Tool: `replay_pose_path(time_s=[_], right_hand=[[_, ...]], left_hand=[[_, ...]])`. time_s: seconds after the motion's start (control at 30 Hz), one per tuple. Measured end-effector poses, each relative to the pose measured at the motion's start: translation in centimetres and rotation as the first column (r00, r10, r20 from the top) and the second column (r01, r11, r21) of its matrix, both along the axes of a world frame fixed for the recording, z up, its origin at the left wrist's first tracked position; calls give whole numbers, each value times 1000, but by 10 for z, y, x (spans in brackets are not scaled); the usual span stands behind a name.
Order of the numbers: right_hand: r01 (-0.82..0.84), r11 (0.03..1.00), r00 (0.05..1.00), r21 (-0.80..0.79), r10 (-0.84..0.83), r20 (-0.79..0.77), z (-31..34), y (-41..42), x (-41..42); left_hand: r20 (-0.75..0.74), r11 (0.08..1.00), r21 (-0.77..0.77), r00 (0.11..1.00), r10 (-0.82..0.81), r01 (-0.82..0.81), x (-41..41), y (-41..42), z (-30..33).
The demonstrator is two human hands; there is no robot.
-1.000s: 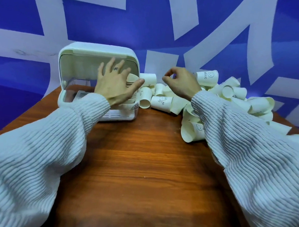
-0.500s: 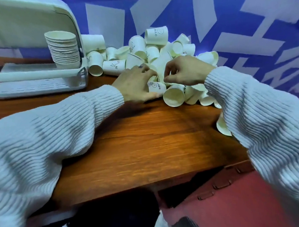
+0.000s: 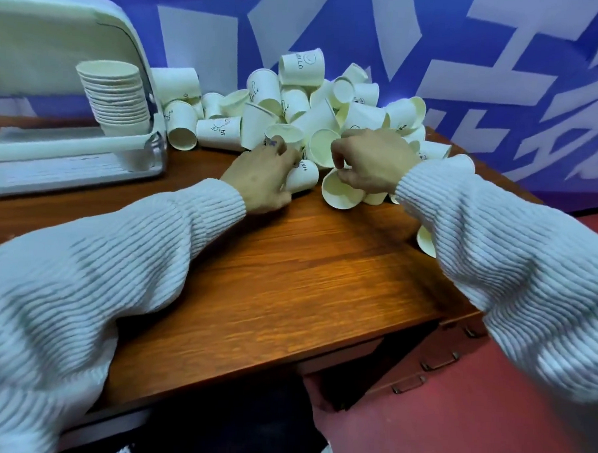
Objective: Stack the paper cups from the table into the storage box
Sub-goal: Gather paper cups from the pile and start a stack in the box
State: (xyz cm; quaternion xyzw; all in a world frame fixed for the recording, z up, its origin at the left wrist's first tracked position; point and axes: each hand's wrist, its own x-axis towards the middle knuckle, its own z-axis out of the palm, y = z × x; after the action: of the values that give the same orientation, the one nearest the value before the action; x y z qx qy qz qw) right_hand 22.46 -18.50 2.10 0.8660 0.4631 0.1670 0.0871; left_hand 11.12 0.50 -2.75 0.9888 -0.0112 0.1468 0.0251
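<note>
both hands reach into the loose paper cups (image 3: 296,99) heaped along the table's (image 3: 288,277) far edge: left hand (image 3: 264,175) grips a lying cup (image 3: 301,176), right hand (image 3: 372,161) pinches an open-mouthed cup's (image 3: 340,194) rim, probably to nest them. storage box (image 3: 74,168) at the far left corner holds a stack (image 3: 114,98).

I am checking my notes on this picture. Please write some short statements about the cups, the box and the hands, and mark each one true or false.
1. A stack of nested cups stands upright in the storage box. True.
2. The storage box lid is closed. False: it stands open.
3. The left hand rests on the box. False: it is at the pile of loose cups, touching a cup marked HELLO.
4. The right hand pinches the rim of a cup lying on its side. True.
5. The pile lies on a wooden table. True.
</note>
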Motion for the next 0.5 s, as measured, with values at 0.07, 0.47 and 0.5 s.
replay_pose_path(time_s=[0.07,0.47,0.5], right_hand=[[14,996,999,86,-9,-52,9,0,-3],[165,653,873,740,253,-418,59,78,-26],[167,621,861,766,287,-421,62,93,-30]], left_hand=[[24,999,-47,999,29,-27,-8,4,9],[449,888,-439,822,351,-140,-73,86,86],[481,879,-455,791,378,-142,-81,94,89]])
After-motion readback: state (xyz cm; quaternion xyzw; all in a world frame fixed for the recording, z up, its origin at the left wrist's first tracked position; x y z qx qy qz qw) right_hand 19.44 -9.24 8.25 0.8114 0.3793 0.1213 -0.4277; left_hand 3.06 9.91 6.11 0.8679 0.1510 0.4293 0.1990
